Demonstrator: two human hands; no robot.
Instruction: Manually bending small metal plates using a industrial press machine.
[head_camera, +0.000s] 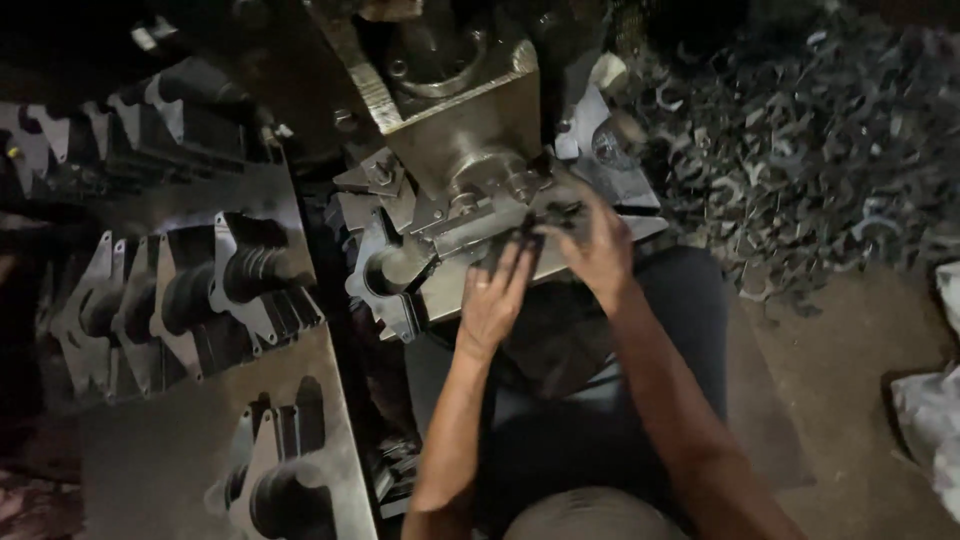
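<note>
My left hand (495, 295) reaches forward with its fingers stretched out, fingertips touching a small dark metal piece (525, 232) on the bed of a grey press machine (455, 130). My right hand (598, 250) is curled over a dark metal part (562, 212) on the same bed, just under the ram. Both hands are blurred by motion. A punched metal plate (385, 275) with a round notch hangs off the bed's left side.
Stacks of cut grey metal blanks (200, 290) with dark cut-outs lie to my left. A large heap of dark scrap offcuts (810, 140) covers the floor at the upper right. White sacks (935, 420) sit at the right edge. My dark trousers (590, 420) fill the lower middle.
</note>
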